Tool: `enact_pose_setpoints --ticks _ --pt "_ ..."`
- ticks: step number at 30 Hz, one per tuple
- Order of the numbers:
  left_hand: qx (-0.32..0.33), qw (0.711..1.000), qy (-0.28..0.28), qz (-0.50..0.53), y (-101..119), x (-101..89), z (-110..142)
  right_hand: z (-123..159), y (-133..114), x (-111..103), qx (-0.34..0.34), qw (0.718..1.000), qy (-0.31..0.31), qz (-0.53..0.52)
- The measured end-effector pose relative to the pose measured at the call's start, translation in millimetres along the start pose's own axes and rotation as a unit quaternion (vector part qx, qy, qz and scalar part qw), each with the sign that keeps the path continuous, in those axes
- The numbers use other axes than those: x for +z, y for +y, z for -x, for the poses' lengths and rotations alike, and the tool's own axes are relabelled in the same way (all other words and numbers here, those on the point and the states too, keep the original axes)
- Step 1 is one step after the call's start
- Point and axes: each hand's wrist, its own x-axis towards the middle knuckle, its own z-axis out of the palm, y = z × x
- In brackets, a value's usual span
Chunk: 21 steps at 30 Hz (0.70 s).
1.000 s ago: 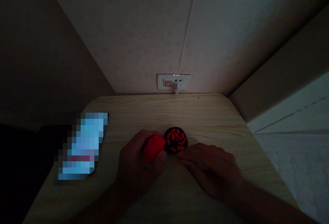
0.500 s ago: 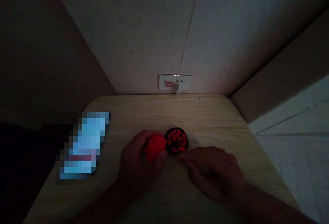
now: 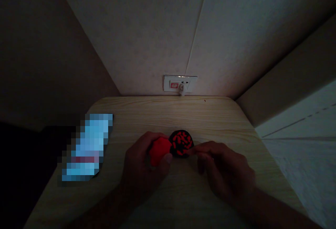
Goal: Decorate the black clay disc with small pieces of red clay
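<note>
My left hand (image 3: 144, 159) is wrapped round a soft-looking red lump (image 3: 159, 150), its thumb at the front and fingers behind. The lump looks like modelling clay. Touching the lump's right side, or very close to it, is a flat black disc (image 3: 173, 150) with several small red bits scattered over its top. My right hand (image 3: 225, 169) has its thumb and forefinger pinched together at the disc's lower right edge. Whatever may be between those fingertips is too dark and small to make out.
The light wooden tabletop (image 3: 147, 113) has rounded back corners. On its left lies a bright, pixelated slab (image 3: 89, 141) with dark edges. A wall socket (image 3: 168, 86) with a plug in it sits just above the back edge. A tiny reddish speck (image 3: 205, 100) lies near that edge.
My right hand has shifted up and to the right, from the disc's bottom edge to its lower right side. My left hand keeps its hold on the red lump. The view has moved slightly.
</note>
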Motion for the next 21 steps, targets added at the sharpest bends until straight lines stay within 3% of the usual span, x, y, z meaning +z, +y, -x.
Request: enact_pose_setpoints --ticks 6,11,21 --pt "-0.001 1.000 0.001 0.000 0.1 0.2 0.1 -0.7 -0.5 -2.3 0.022 0.998 -0.017 -0.050" --pt "-0.002 1.000 0.005 -0.010 0.3 1.0 0.1 -8.2 -5.0 -7.6 -0.035 0.997 -0.073 -0.007" --pt "0.002 1.000 0.001 0.000 0.6 0.6 0.4 -7.6 1.4 4.0 -0.067 0.997 0.000 -0.027"
